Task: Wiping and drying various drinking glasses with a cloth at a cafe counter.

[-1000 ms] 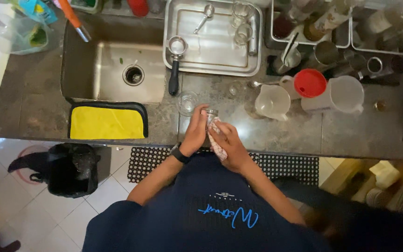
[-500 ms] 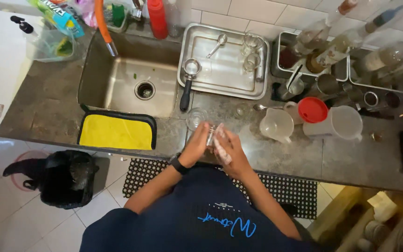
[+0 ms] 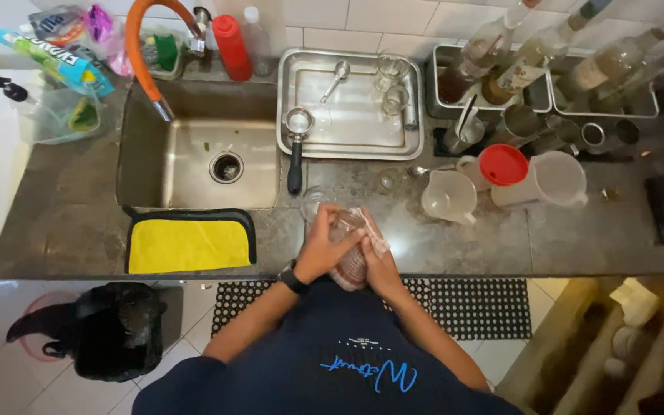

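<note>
Both hands hold a clear glass (image 3: 350, 257) above the front edge of the bench (image 3: 71, 223). The left hand (image 3: 324, 250) has its fingers wrapped around the glass; the right hand (image 3: 378, 261) presses its fingers on it from the other side. The glass looks empty. Behind it, a steel tray (image 3: 347, 115) holds a strainer (image 3: 299, 123) and two small glasses (image 3: 392, 84). The sink (image 3: 194, 157) is empty of dishes.

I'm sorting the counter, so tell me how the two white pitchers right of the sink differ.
The smaller pitcher stands open with no lid, while the larger pitcher has a red lid lying by its left side. The smaller one sits closer to the person's right hand; the larger one sits further right. Both are whitish, translucent and upright on the stone counter.
</note>
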